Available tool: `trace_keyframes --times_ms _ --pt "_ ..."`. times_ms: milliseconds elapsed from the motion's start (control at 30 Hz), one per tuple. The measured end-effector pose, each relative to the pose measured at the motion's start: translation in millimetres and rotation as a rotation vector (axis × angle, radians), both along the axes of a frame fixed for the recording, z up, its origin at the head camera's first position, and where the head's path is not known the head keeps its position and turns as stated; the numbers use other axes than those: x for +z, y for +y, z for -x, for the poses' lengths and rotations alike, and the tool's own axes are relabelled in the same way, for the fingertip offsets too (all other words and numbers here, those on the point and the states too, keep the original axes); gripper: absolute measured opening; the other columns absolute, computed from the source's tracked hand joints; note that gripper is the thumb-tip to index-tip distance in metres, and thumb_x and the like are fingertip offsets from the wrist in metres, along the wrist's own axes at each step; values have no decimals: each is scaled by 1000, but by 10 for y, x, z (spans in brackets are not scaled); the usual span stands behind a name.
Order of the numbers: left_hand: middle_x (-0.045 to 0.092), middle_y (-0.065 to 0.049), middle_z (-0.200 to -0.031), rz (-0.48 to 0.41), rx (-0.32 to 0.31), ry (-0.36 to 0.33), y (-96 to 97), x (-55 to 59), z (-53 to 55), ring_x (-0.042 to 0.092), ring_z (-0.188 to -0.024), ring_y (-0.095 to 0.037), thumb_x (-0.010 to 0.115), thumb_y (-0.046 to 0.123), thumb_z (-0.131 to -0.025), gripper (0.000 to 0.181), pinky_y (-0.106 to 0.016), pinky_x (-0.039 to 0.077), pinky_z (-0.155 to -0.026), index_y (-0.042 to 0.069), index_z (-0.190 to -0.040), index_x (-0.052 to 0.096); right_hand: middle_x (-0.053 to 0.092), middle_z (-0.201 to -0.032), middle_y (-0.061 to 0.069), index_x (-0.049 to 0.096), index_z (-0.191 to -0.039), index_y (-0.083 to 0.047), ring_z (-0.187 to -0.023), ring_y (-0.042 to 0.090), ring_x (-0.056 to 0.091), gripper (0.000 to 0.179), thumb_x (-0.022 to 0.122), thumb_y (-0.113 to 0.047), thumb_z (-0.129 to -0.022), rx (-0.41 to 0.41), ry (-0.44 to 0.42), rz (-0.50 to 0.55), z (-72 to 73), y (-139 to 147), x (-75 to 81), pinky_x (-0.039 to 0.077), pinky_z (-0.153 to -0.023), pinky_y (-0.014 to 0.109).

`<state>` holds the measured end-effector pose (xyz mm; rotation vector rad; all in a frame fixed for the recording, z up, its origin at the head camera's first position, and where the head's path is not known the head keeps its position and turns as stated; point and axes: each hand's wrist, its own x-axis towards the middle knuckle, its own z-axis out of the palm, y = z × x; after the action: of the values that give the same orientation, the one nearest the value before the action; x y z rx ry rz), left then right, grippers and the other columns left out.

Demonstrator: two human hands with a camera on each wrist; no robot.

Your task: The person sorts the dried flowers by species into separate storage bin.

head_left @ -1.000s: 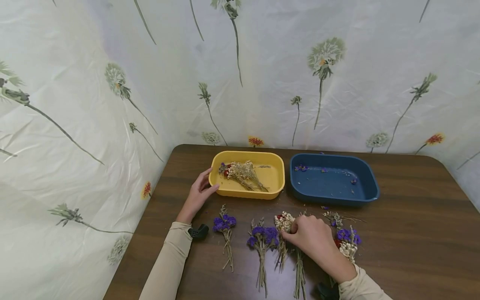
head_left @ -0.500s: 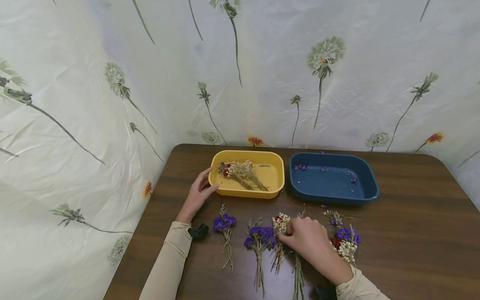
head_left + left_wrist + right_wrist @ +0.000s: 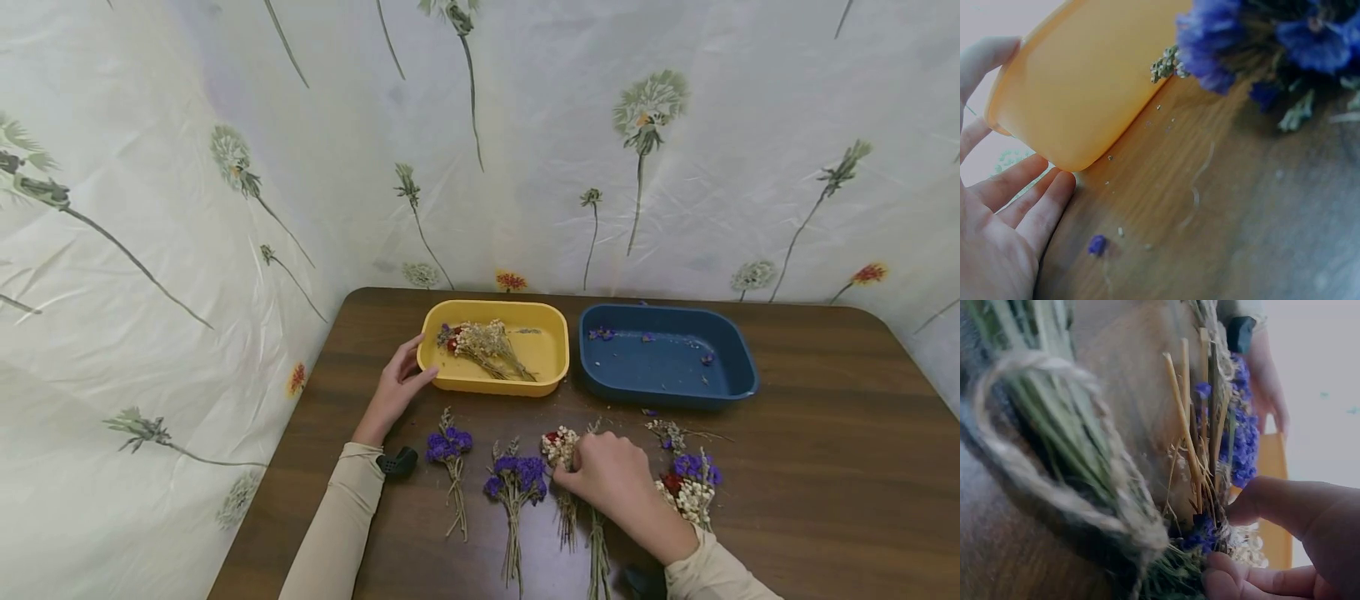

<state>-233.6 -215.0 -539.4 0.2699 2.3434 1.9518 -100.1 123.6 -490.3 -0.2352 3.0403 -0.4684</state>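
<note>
My left hand (image 3: 392, 390) rests at the left end of a yellow tray (image 3: 498, 388), thumb at the front corner and the other fingers along its outside. Several of its fingers look straight in the left wrist view. Between thumb and fingers, my right hand (image 3: 611, 479) pinches a small dried flower bunch (image 3: 557, 447) with cream and red blooms, lying among other bunches. Its gripped part is partly hidden. Left of it lies a purple bunch (image 3: 514, 483). A green-stemmed bunch (image 3: 1054, 419), tied with twine, lies beside the right hand, its top mostly hidden.
Dried flowers with cream heads (image 3: 486, 340) lie inside the yellow tray. A blue tray (image 3: 667, 393) to its right holds loose petals. Another purple bunch (image 3: 450, 454) lies at left, and a mixed bunch (image 3: 692, 492) at right, partly behind the right arm.
My right hand has shifted slightly left with the cream-and-red bunch, whose stems have swung a little right. The purple bunch beside it has also slid left. My left hand stays at the tray.
</note>
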Motion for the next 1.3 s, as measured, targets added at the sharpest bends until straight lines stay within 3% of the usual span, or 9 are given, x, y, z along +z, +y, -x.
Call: trace_keyframes --times_ms 167,333,433,633,833,967,1133,1300 --pt "49 -21 -154 -1 4 -1 -1 -1 5 49 -144 -36 68 20 -101 70 -50 46 -115 21 -162 34 27 -47 -13 42 -47 -24 -49 10 25 51 75 -38 -82 -38 -95 76 38 58 39 16 -46 26" --pt "53 -17 -151 13 16 11 2 -5 1 52 -142 -33 70 24 -100 67 -51 47 -114 25 -159 39 58 -57 -8 66 -64 -20 -52 12 48 27 74 -36 -84 -59 -189 200 73 159 78 35 -47 28" --pt "54 -16 -150 17 23 22 8 -9 -3 52 -141 -32 71 27 -100 66 -51 47 -114 27 -158 41 66 -62 -5 70 -73 -16 -54 13 58 24 73 -34 -88 -42 -272 316 90 230 79 46 -51 30" --pt "54 -15 -150 17 27 32 10 -9 -8 53 -140 -32 72 29 -99 66 -45 50 -111 26 -158 41 73 -68 3 68 -83 -6 -58 16 68 27 71 -30 -95 20 -410 517 111 344 96 55 -52 33" --pt "54 -16 -151 23 25 37 21 -5 -14 53 -140 -33 71 27 -100 67 -42 51 -110 22 -159 40 77 -79 6 66 -95 0 -69 17 73 23 69 -24 -94 58 -452 654 127 402 126 58 -56 35" --pt "53 -16 -153 30 26 17 20 -11 -9 52 -141 -32 70 26 -100 68 -42 51 -111 22 -160 38 73 -74 2 64 -94 -2 -69 16 69 24 72 -24 -95 79 -471 728 146 431 116 57 -55 35" --pt "48 -20 -157 31 17 -13 22 9 -9 48 -145 -36 67 21 -102 69 -46 48 -114 17 -162 34 67 -69 -4 63 -93 -4 -63 11 57 29 77 -29 -93 62 -517 804 152 464 92 54 -57 33" --pt "48 -20 -156 26 15 -2 20 8 -8 48 -145 -37 68 22 -102 69 -53 45 -115 18 -162 34 74 -78 -5 66 -99 -3 -70 11 62 29 80 -27 -91 16 -561 888 172 479 96 56 -64 32"
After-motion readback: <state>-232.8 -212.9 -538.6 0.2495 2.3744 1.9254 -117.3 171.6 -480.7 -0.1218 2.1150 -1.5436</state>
